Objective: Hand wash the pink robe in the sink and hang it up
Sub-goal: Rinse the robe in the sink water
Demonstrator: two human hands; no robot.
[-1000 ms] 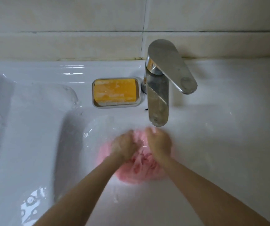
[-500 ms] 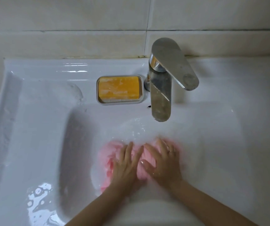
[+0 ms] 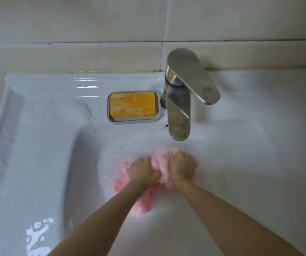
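robe: pink soft fabric robe [image 3: 141, 204], bunched in a wet wad at the bottom of the basin, just below the spout
left hand: left hand [image 3: 142, 171] on the left half of the wad, fingers curled into the fabric, gripping a fistful
right hand: right hand [image 3: 182, 168] on the right half, fingers curled round a fold of pink fabric, gripping it
hands: close together, a ridge of robe pinched up between them; edges blurred
sink: white glossy ceramic sink [image 3: 37, 145], wet, water film and droplets on the left ledge and front corner
faucet: chrome single-lever faucet [image 3: 179, 108] at the back rim, lever angled to the right, spout over the basin; can't tell if water runs
soap: orange rectangular soap bar [image 3: 132, 104] in a grey plastic soap dish [image 3: 111, 109], just left of the faucet base
wall: beige tiled wall [image 3: 74, 24] behind the sink
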